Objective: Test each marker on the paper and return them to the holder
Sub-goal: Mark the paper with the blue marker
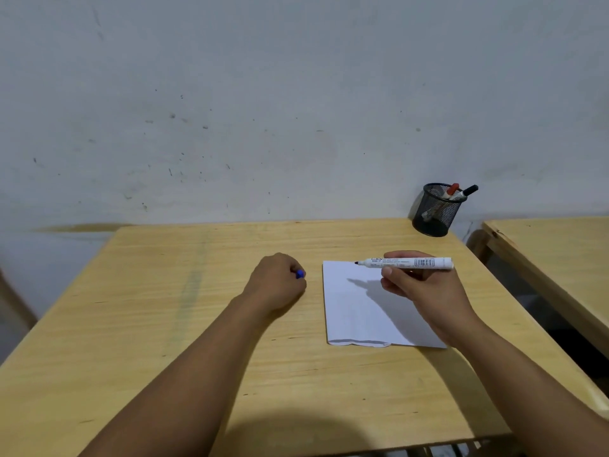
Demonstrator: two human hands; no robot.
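We see our two bare forearms reaching in from the near edge of the pale wooden table (pixel 204 324), the left from about seven o'clock, the right from about five o'clock. Beyond the right wrist lies the sheet of white paper (pixel 356 311), just right of the table's middle, its near edge slightly curled and wavy; the surface that shows looks unmarked, though the hand's shadow covers part of it. Our left hand (pixel 276 282) rests on the wood just beside the paper at its nine o'clock side, curled into a fist around a blue cap (pixel 300 274), of which only the end peeks out between the fingers. Our right hand (pixel 425 288) sits over the paper's far right corner, thumb and fingers pinching an uncapped white marker (pixel 408 262) with a printed label and barcode. The marker lies nearly level, its dark tip pointing toward nine o'clock and hanging above the paper's far edge; we cannot tell whether it touches. Farther off, at about one o'clock on the table's far right corner against the scuffed grey wall (pixel 230 110), stands the black mesh holder (pixel 435 211), holding a red-capped marker (pixel 452 190) and a black-capped marker (pixel 468 191), both leaning right. A second wooden table (pixel 553 252) stands at three o'clock, apart from ours.
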